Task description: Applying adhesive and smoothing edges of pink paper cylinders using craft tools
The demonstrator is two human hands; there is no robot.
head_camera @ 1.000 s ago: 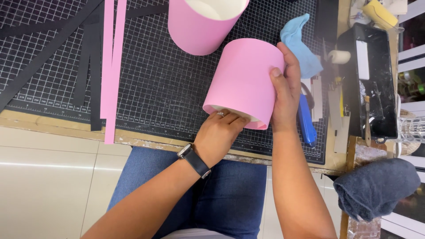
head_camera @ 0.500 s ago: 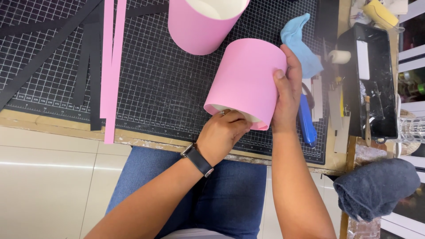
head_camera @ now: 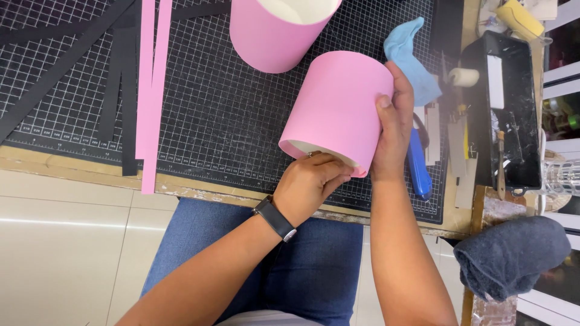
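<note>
Between the two hands, tilted over the black cutting mat point(head_camera: 229, 121): pink paper cylinder point(head_camera: 338, 108). Right hand point(head_camera: 393, 130) wraps its far side wall; left hand point(head_camera: 311, 181) pinches the near open rim, fingertips tucked inside, hidden. Likely light, hollow, easily dented; best held at the rim. Second pink cylinder point(head_camera: 272, 33) beyond, cropped.

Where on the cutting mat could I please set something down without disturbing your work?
The widest bare patch of cutting mat lies between the pink paper strips and the tilted pink cylinder, below the upright pink cylinder. The right edge is crowded: blue cloth, blue knife, black tray.
</note>
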